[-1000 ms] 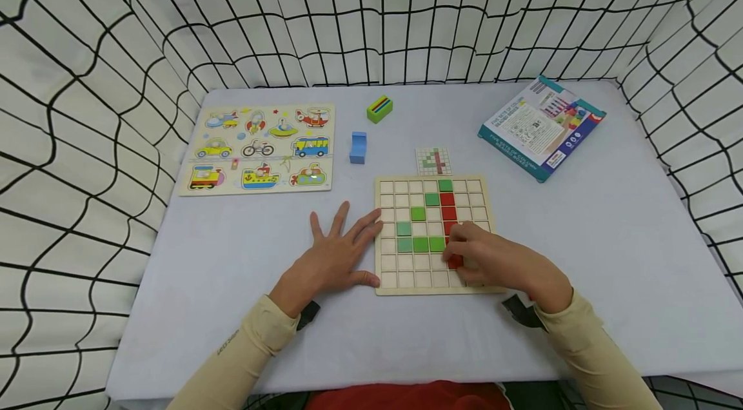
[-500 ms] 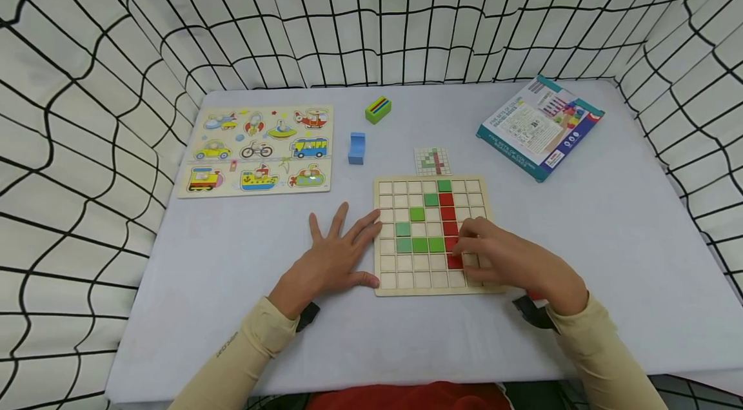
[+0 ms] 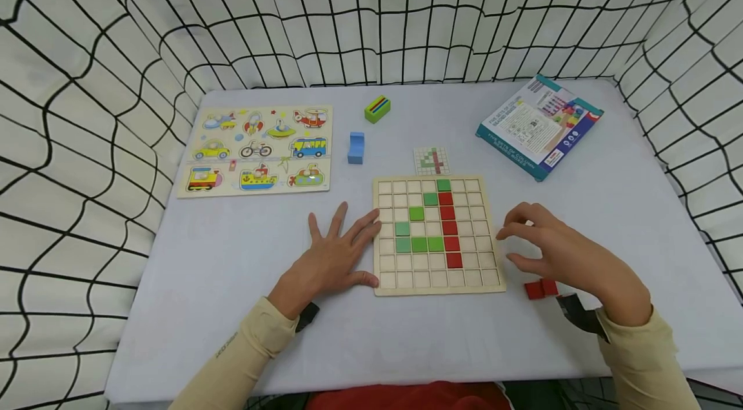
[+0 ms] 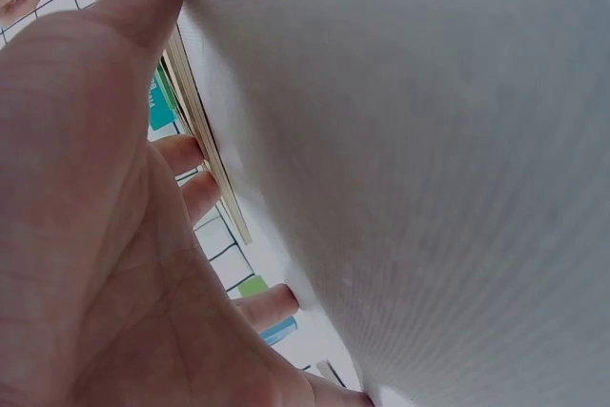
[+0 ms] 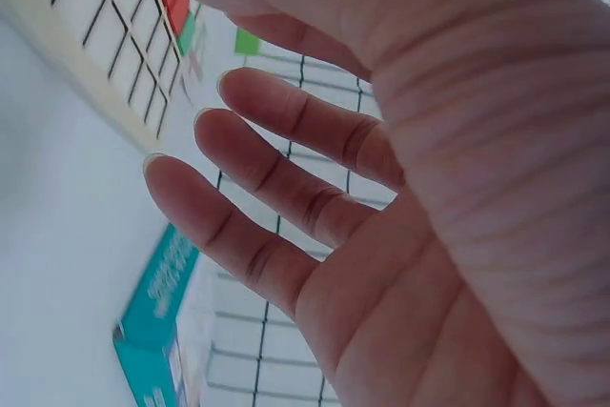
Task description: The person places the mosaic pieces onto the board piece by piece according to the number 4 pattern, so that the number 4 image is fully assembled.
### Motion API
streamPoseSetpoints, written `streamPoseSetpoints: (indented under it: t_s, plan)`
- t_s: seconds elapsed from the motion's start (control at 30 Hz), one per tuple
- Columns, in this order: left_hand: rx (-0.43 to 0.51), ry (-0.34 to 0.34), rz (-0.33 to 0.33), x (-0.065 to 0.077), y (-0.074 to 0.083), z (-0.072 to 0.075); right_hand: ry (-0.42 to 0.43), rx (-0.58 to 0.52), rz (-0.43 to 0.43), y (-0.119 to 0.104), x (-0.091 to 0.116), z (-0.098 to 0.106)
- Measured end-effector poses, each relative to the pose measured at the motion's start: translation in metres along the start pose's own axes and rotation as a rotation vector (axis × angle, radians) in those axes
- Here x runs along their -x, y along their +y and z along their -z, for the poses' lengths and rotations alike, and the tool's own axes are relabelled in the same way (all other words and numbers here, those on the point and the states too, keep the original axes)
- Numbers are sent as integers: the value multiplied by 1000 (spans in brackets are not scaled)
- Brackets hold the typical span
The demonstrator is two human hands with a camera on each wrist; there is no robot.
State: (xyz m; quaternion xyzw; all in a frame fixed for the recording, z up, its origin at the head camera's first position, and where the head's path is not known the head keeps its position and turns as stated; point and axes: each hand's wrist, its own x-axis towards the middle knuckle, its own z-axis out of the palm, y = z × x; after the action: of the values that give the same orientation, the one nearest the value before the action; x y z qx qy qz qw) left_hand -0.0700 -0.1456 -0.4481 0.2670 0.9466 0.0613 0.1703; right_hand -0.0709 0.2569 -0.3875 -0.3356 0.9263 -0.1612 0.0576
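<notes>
A wooden grid board [image 3: 406, 279] lies flat at the middle of the table, with a column of red tiles [image 3: 449, 227] and several green tiles [image 3: 419, 244] seated in its squares. My left hand [image 3: 333, 258] is spread at the board's left edge, fingertips and thumb touching it. To the right of the board my right hand [image 3: 557, 252] hangs in the air, fingers relaxed and holding nothing; the right wrist view shows its bare palm. Loose red tiles [image 3: 541, 289] lie on the table just below that hand, close to the wrist. A small pattern card [image 3: 431, 161] touches or nearly touches the board's far edge.
A vehicle picture puzzle board [image 3: 258, 151] lies at the back left. Beside it are a blue block [image 3: 356, 148] and a green block with coloured stripes [image 3: 378, 109]. A teal and white box [image 3: 541, 127] lies at the back right. Black netting surrounds the table's far sides.
My right hand has left the red column and moved right, off the board, uncovering the lowest red tiles and the loose ones on the table. The left hand has stayed put.
</notes>
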Motion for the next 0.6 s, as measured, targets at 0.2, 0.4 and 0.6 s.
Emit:
streamPoseSetpoints:
  t_s: [0.2,0.4,0.6]
  plan:
    - [16,-6,7,1,1,1,37,20,-33,9,22,3]
    - [30,-7,6,2,2,3,-62,-33,-113,17,41,-5]
    - [21,-16,10,2,2,4,-114,-93,-138,16,50,-21]
